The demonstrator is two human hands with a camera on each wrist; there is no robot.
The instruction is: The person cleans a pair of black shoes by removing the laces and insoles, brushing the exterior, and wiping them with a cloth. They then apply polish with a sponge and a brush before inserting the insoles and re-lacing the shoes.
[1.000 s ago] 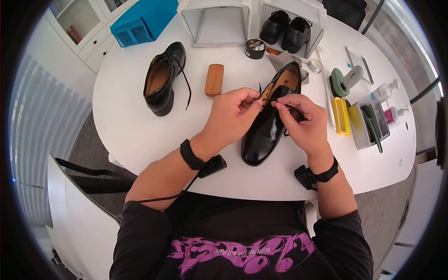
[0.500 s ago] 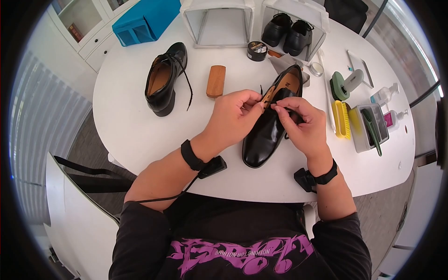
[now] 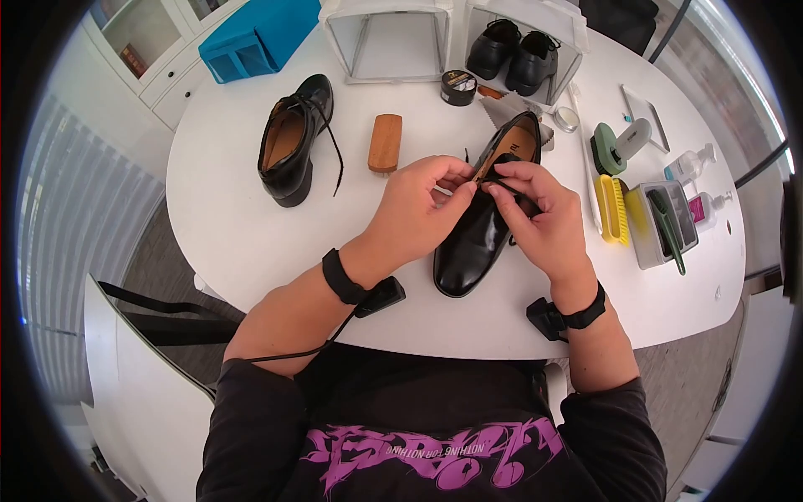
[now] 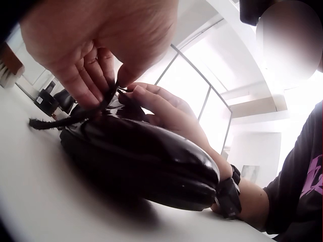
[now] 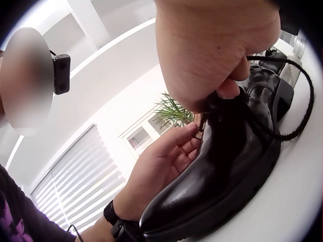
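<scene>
A glossy black lace-up dress shoe (image 3: 470, 251) lies on the table with its toe toward the person. My left hand (image 3: 425, 205) pinches its eyelet flap (image 3: 483, 170) between thumb and fingers, lifting the flap so some tan lining shows. Right beside it, my right hand (image 3: 545, 216) pinches the black shoelace with thumb and index finger at the flap; the fingers hide the pinched part. In the right wrist view a loop of shoelace (image 5: 309, 96) hangs beside the shoe. A frayed lace end (image 4: 48, 122) sticks out in the left wrist view.
The other black shoe (image 3: 293, 142) stands at the left, its lace trailing. Nearby lie a wooden brush (image 3: 385, 142), a polish tin (image 3: 458, 87) and a grey cloth (image 3: 510, 109). Brushes, including a yellow one (image 3: 613, 209), a grey box (image 3: 652, 243) and pump bottles (image 3: 690, 165) occupy the right.
My right fingertips have come closer to the left ones at the flap. The flap stands more edge-on, with less tan lining showing. The shoe has stayed in place.
</scene>
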